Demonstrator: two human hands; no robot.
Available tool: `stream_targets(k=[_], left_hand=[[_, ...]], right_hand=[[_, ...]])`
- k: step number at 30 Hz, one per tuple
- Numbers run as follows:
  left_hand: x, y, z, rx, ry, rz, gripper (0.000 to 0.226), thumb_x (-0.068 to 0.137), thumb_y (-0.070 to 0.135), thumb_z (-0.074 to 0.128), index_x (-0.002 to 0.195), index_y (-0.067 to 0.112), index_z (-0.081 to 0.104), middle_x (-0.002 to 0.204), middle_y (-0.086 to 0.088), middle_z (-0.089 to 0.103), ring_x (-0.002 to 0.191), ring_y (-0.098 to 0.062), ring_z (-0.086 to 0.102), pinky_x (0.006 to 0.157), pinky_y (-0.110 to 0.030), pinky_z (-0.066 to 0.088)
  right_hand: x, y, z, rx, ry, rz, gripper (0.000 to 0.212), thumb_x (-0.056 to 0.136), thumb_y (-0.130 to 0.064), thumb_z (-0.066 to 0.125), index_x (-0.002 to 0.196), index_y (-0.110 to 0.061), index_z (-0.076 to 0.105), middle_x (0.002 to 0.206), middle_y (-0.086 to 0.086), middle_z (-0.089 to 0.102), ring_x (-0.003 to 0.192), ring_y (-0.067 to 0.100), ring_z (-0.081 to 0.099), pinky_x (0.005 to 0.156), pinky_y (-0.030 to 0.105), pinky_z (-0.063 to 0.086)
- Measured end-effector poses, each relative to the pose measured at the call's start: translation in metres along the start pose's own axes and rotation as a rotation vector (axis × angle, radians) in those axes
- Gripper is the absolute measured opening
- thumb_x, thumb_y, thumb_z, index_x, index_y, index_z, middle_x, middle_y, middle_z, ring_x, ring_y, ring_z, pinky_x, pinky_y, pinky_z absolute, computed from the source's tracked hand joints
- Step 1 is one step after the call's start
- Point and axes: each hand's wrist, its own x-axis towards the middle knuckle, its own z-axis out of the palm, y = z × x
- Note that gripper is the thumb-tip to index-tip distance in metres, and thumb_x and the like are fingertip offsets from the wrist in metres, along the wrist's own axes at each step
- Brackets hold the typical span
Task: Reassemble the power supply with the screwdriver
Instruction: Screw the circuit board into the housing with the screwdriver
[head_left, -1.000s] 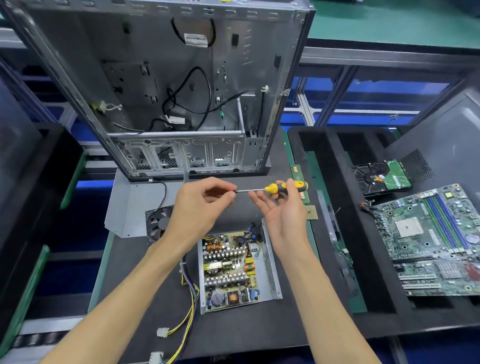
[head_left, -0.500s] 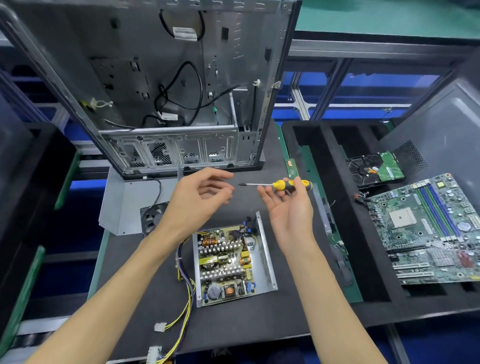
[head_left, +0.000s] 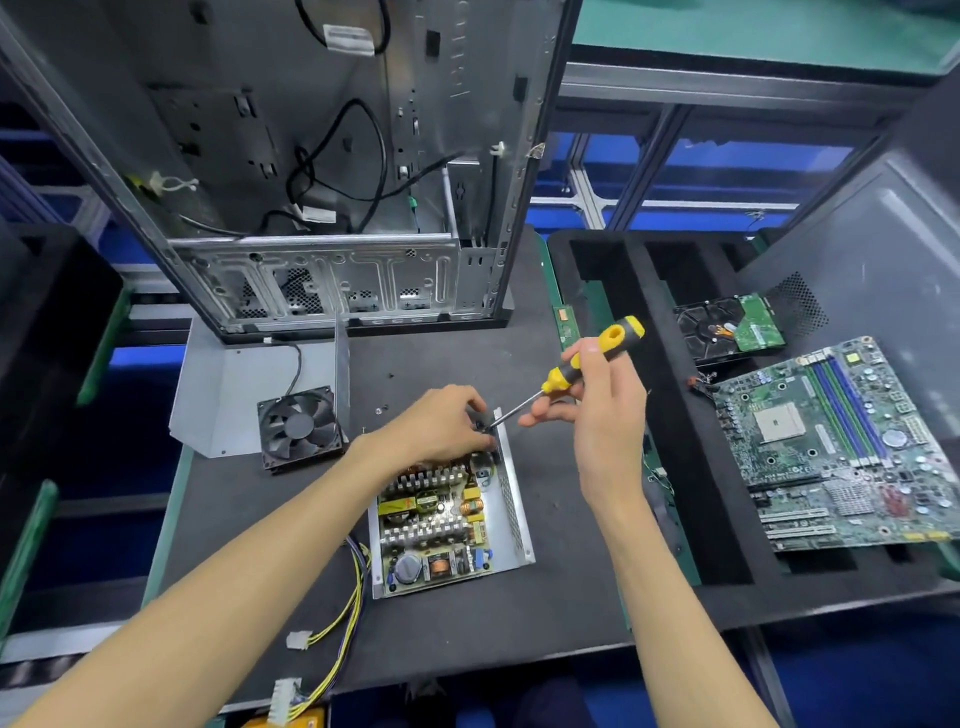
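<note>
The open power supply (head_left: 511, 514) lies on the dark mat, its circuit board and heat sinks exposed. My right hand (head_left: 602, 415) grips the yellow and black screwdriver (head_left: 592, 358), tilted so its tip points down-left to the supply's far corner. My left hand (head_left: 441, 423) rests over that far corner with its fingers curled at the tip; whatever they pinch is hidden. The grey cover panel (head_left: 223, 395) with a black fan (head_left: 298, 428) lies to the left. Yellow cable bundles (head_left: 337, 623) trail off the supply toward the mat's front edge.
An empty computer case (head_left: 311, 156) stands upright behind the mat. Small screws (head_left: 382, 410) lie on the mat near the fan. To the right a black foam tray (head_left: 649, 415) holds a hard drive (head_left: 727, 327) and a motherboard (head_left: 841, 447).
Both hands have dropped from mid-air to the supply's far corner. The screwdriver swung from level to a downward slant, tip at the corner, and my left hand closed in around it.
</note>
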Motion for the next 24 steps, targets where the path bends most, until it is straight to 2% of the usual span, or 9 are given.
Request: stream_targets(k=[2, 4, 6, 10, 13, 16, 20, 22, 24], left_hand=[[0.002, 0.001, 0.000, -0.021, 0.034, 0.024, 0.034, 0.083, 0.031, 0.082, 0.112, 0.019, 0.070, 0.078, 0.015, 0.059, 0.083, -0.011, 0.060, 0.070, -0.016, 0.043], [0.004, 0.003, -0.001, -0.034, 0.015, 0.031, 0.020, 0.084, 0.027, 0.080, 0.101, 0.022, 0.072, 0.072, 0.016, 0.058, 0.074, -0.010, 0.057, 0.059, -0.013, 0.039], [0.004, 0.005, -0.003, -0.037, -0.028, 0.021, 0.019, 0.083, 0.028, 0.080, 0.096, 0.023, 0.067, 0.076, 0.011, 0.059, 0.072, -0.012, 0.055, 0.061, -0.020, 0.042], [0.001, 0.003, -0.007, -0.164, -0.109, 0.005, 0.028, 0.081, 0.021, 0.082, 0.100, 0.015, 0.063, 0.090, -0.004, 0.070, 0.077, -0.017, 0.061, 0.076, -0.035, 0.052], [-0.002, 0.000, -0.013, -0.334, -0.155, 0.014, 0.025, 0.079, 0.011, 0.080, 0.099, 0.010, 0.065, 0.074, 0.000, 0.070, 0.062, -0.010, 0.057, 0.064, -0.026, 0.045], [-0.001, -0.001, -0.016, -0.293, -0.165, 0.011, 0.011, 0.079, 0.014, 0.078, 0.089, 0.011, 0.075, 0.063, 0.008, 0.065, 0.060, -0.009, 0.051, 0.060, -0.024, 0.040], [0.002, 0.001, -0.015, -0.206, -0.164, 0.013, 0.006, 0.080, 0.018, 0.076, 0.082, 0.013, 0.080, 0.079, -0.013, 0.072, 0.068, -0.016, 0.052, 0.065, -0.031, 0.043], [0.005, 0.001, -0.014, -0.154, -0.138, 0.010, 0.005, 0.080, 0.019, 0.076, 0.080, 0.016, 0.080, 0.080, -0.009, 0.074, 0.066, -0.014, 0.054, 0.064, -0.028, 0.045], [0.007, -0.001, -0.014, -0.131, -0.118, 0.001, 0.007, 0.080, 0.022, 0.076, 0.074, 0.022, 0.080, 0.074, 0.001, 0.074, 0.062, -0.009, 0.054, 0.062, -0.025, 0.047]], right_hand=[[-0.004, 0.002, -0.002, -0.045, -0.043, -0.012, 0.028, 0.097, -0.037, 0.052, 0.090, -0.011, 0.057, 0.063, -0.003, 0.054, 0.053, 0.023, 0.061, 0.051, 0.038, 0.058], [-0.007, 0.004, -0.003, -0.089, -0.076, -0.019, 0.029, 0.095, -0.040, 0.053, 0.089, -0.012, 0.058, 0.063, -0.004, 0.056, 0.054, 0.022, 0.063, 0.051, 0.035, 0.058], [-0.009, 0.005, -0.003, -0.123, -0.097, -0.030, 0.025, 0.098, -0.036, 0.053, 0.087, -0.014, 0.059, 0.064, -0.004, 0.057, 0.054, 0.023, 0.064, 0.051, 0.031, 0.057], [-0.011, 0.007, -0.003, -0.164, -0.136, -0.040, 0.020, 0.099, -0.032, 0.054, 0.086, -0.019, 0.061, 0.066, -0.003, 0.059, 0.055, 0.023, 0.063, 0.052, 0.030, 0.057], [-0.011, 0.009, -0.004, -0.217, -0.154, -0.058, 0.019, 0.099, -0.032, 0.054, 0.088, -0.019, 0.061, 0.068, -0.004, 0.060, 0.055, 0.023, 0.065, 0.053, 0.031, 0.058], [-0.010, 0.011, -0.004, -0.260, -0.178, -0.075, 0.030, 0.096, -0.041, 0.055, 0.091, -0.011, 0.060, 0.068, -0.005, 0.061, 0.055, 0.023, 0.066, 0.055, 0.033, 0.059], [-0.008, 0.012, -0.004, -0.327, -0.214, -0.117, 0.024, 0.094, -0.046, 0.055, 0.088, -0.023, 0.060, 0.069, -0.003, 0.062, 0.055, 0.022, 0.067, 0.055, 0.031, 0.058], [-0.007, 0.013, -0.004, -0.387, -0.236, -0.154, 0.022, 0.095, -0.047, 0.055, 0.086, -0.028, 0.059, 0.072, 0.001, 0.062, 0.056, 0.023, 0.067, 0.053, 0.031, 0.057], [-0.006, 0.016, -0.004, -0.488, -0.261, -0.201, 0.023, 0.097, -0.046, 0.055, 0.087, -0.026, 0.058, 0.075, 0.003, 0.061, 0.061, 0.027, 0.066, 0.053, 0.044, 0.056]])
